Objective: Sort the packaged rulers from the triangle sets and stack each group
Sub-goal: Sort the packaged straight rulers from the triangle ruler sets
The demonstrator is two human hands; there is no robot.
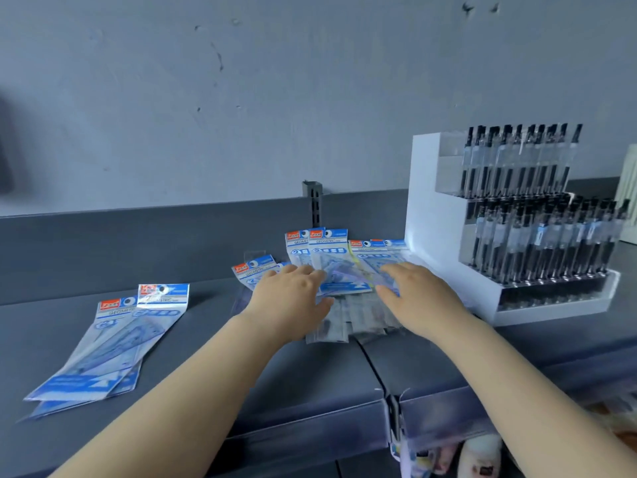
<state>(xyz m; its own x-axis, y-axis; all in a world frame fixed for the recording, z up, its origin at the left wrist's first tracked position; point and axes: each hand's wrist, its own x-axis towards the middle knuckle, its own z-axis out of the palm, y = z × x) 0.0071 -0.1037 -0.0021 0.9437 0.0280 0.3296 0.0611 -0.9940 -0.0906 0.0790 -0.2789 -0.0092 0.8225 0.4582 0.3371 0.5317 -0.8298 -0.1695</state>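
Triangle sets [331,267] lie fanned in a mixed pile mid-surface beside the pen display [510,229], over clear-packed rulers [348,322]; two sorted sets [113,339] rest well apart at left. Your left hand [293,298] and right hand [413,298] press flat — fingers straight, nothing clamped. Slide one pack clear — lift by its header card so neighbours stay put.

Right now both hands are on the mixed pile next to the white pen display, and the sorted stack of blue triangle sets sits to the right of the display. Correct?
Not quite. In the head view the sorted stack of blue triangle sets lies far left on the grey shelf, not right of the white pen display. The rest holds: left hand and right hand rest on the mixed pile beside the display.
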